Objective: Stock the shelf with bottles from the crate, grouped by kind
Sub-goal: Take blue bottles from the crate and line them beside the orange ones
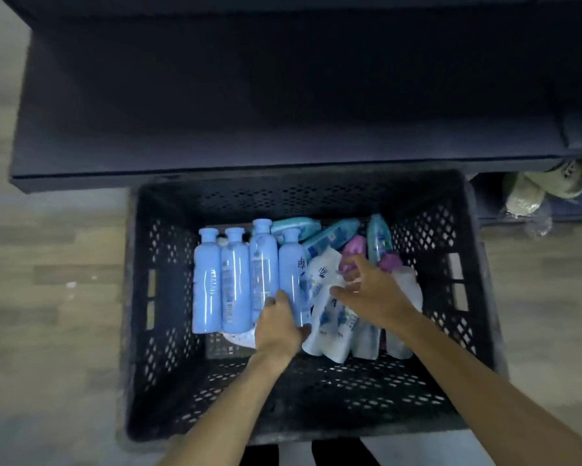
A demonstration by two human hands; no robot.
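Seen from above: black perforated crate (155, 297) on the floor before a dark shelf (249, 95), bottles lying inside. Left hand (277, 326) curled around the base of the nearest blue bottle (293, 280), three more beside it to the left. Right hand (372, 292) with fingers loosely spread, touching a white bottle (323, 317) just beneath; pink-capped bottles (353, 247) just beyond.

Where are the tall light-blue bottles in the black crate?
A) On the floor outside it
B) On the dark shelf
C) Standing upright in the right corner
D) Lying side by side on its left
D: the light-blue bottles lie side by side on the left of the crate, caps toward the shelf.
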